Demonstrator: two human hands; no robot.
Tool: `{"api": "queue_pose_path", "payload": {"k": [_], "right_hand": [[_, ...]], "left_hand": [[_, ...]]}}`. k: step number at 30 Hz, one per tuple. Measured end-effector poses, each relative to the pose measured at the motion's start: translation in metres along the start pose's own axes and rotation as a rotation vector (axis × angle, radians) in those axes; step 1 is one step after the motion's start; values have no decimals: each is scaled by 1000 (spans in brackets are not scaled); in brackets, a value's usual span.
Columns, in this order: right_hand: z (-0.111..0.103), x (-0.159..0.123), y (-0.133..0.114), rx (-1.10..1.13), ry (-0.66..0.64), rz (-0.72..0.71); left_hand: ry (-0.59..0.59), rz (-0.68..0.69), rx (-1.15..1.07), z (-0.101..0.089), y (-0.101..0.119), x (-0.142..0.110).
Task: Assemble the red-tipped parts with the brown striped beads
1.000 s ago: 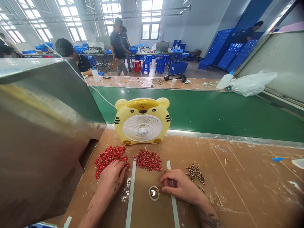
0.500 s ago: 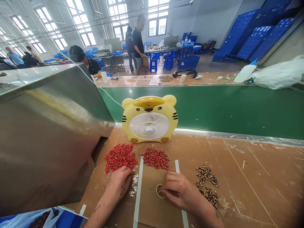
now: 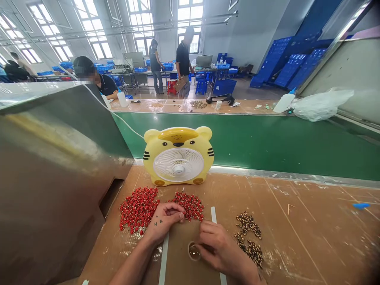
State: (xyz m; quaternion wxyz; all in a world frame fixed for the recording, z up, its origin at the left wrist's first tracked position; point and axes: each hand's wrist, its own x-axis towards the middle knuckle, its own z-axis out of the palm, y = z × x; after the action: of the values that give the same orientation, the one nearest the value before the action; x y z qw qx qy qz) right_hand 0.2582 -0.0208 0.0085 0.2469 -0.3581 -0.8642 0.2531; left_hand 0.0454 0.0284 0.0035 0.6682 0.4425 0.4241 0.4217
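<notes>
My left hand lies with its fingers curled against the lower edge of a heap of small red beaded parts, and a larger red heap sits just to its left. My right hand pinches its fingers together beside a small round clear dish, partly covering it. Whatever the fingertips may hold is hidden. To the right lies a scattered pile of small brown-and-cream speckled parts. Two white strips lie on the brown cardboard work surface on either side of the dish.
A yellow tiger-shaped fan stands behind the red heaps. A steel housing fills the left side. Beyond a green conveyor belt is a far bench, with a seated co-worker and stacked blue crates.
My left hand has moved up and right onto the smaller red heap. My right hand has come in closer over the dish. The view has tilted slightly, and a standing person in the background has shifted.
</notes>
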Motion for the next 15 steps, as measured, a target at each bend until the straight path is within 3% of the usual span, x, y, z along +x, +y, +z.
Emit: {"api": "queue_pose_path", "payload": {"k": [5,9,15], "right_hand": [[1,1,-1,8,9,6],[6,0,3,-8,48,1],[21,-1,22,-71,52,-64]], "left_hand": [[-27,-96,-96,-4,-10,-6],[18,-154,-95,-5,-12,-10],[92,-125,-127,-5,-22,-9]]}}
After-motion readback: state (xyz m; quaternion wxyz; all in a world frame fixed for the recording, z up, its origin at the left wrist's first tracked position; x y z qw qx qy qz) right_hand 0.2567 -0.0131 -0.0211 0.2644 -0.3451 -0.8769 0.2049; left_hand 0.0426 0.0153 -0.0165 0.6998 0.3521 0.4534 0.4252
